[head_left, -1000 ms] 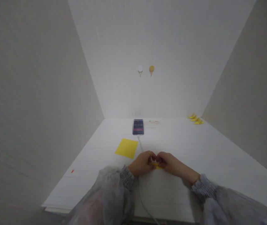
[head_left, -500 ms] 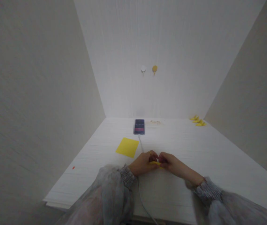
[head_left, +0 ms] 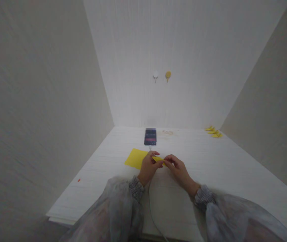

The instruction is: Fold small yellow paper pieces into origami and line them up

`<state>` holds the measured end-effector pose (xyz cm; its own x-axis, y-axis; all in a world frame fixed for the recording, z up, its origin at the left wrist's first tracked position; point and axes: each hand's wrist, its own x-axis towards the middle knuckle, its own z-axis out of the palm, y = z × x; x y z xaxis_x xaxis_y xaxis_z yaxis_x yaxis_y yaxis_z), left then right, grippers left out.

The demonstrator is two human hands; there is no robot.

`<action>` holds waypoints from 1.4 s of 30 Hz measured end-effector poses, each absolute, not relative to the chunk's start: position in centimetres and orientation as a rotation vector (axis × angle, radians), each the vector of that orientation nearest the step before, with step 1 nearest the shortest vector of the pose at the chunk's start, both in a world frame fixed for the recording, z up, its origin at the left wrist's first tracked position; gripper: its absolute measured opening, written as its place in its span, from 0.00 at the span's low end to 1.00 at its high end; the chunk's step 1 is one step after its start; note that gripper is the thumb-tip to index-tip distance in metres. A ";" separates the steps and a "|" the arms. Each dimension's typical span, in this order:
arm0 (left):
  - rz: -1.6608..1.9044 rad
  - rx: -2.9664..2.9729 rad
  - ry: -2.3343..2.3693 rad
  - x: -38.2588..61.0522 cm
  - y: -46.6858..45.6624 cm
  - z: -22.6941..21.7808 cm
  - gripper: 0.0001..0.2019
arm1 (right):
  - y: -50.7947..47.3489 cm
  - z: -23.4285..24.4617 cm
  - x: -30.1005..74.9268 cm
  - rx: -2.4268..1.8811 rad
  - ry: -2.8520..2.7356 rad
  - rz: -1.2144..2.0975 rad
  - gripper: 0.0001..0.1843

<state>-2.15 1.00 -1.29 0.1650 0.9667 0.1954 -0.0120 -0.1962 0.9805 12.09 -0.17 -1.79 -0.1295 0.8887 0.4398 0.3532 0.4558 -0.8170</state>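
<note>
My left hand (head_left: 150, 167) is closed on a small folded piece of yellow paper (head_left: 158, 159), thumb below and fingers above. The fingertips of my right hand (head_left: 177, 168) pinch the right end of that same paper. Both hands are over the middle of the white table, and the fingers hide part of the folds. A flat yellow paper sheet (head_left: 135, 158) lies just left of my left hand, which covers its right side in this view.
A phone (head_left: 150, 137) lies farther back, its cable (head_left: 150, 201) running under my hands to the front edge. Several folded yellow paper pieces (head_left: 214, 132) sit at the back right. A small red bit (head_left: 79, 180) lies left. Two hooks, white (head_left: 155, 75) and yellow (head_left: 168, 75), hang on the back wall.
Both hands have moved up and to the left with the folded paper. My left hand now overlaps the flat sheet, and my right fingers have shifted to the paper's right tip.
</note>
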 end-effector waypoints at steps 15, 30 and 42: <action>1.280 1.317 0.901 -2.1 1.7 -2.2 0.21 | 0.6 -2.3 12.2 -1.039 -1.737 0.790 0.10; 1.246 1.270 0.833 -1.5 1.4 -1.4 0.18 | 0.4 -2.5 12.2 -1.036 -1.485 0.828 0.12; 1.322 1.325 0.855 -1.4 1.4 -1.6 0.21 | 0.3 -1.9 12.5 -1.111 -1.661 0.564 0.06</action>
<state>-1.38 1.45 -1.64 0.1406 0.9605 0.2403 -0.1751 -0.2148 0.9608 12.50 0.35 -1.93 -0.0594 0.8731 0.4840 0.3979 0.4654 -0.7906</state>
